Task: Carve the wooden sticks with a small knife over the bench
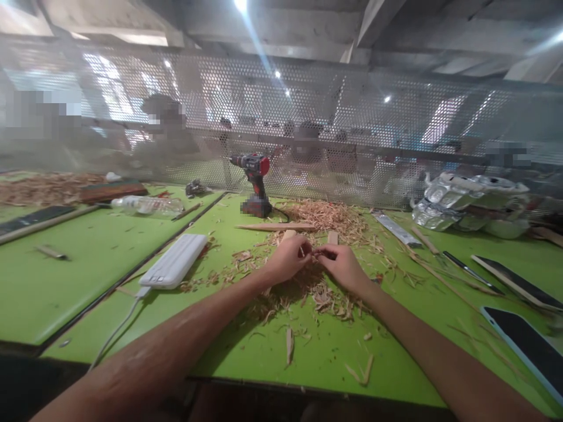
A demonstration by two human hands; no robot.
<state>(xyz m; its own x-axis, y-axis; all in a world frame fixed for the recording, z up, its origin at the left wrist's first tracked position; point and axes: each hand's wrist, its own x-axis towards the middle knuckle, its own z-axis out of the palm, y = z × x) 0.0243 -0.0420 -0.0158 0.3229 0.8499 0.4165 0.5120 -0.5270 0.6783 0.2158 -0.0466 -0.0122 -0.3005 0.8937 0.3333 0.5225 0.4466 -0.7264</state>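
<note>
Small dark-brown piece (315,253), long axis too tiny to read, sits midway between left hand (288,258) and right hand (343,267), both looking fingertip-pinched on it, over curly tan wood shavings (324,298).

i see single view, from person's head. camera looks forward and down, along forearms (176,334), to both hands (287,259) quite near, around middle. green table (237,357) fills lower part; perforated screen (378,132) faces camera farther; ceiling (281,35) above.
</note>
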